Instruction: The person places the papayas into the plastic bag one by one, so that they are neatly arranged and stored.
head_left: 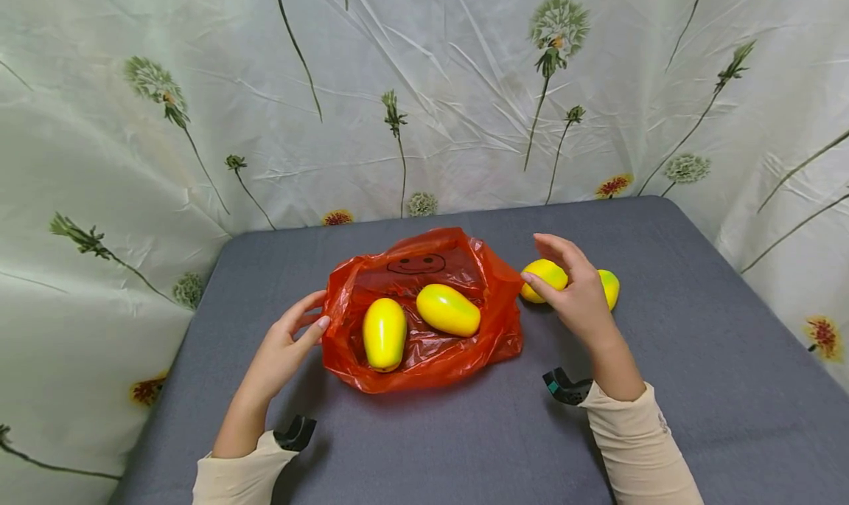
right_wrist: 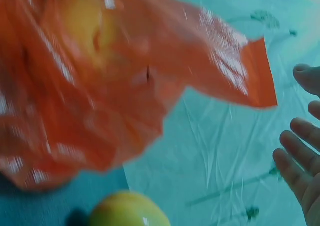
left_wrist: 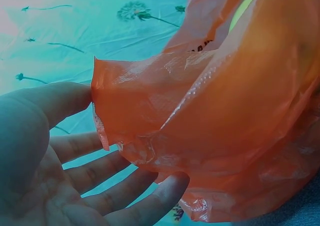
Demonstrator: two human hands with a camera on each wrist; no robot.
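Note:
A red plastic bag (head_left: 424, 376) with a smiling face printed inside lies with its mouth spread wide. Inside it are two yellow mangoes, one upright on the left (head_left: 385, 334) and one slanted on the right (head_left: 448, 310). My left hand (head_left: 281, 354) touches the bag's left handle edge with thumb and fingers loosely spread, as the left wrist view shows. My right hand (head_left: 580, 298) hovers just right of the bag, apart from its right handle (right_wrist: 257, 73), with fingers relaxed and nothing held. Behind it, two more mangoes (head_left: 544, 278) (head_left: 609, 289) are partly hidden.
The grey table (head_left: 424, 453) runs under everything, its back edge meeting a pale curtain (head_left: 464, 85) printed with dandelions. Black devices (head_left: 567, 387) (head_left: 296, 433) sit on both wrists, by the beige sleeves.

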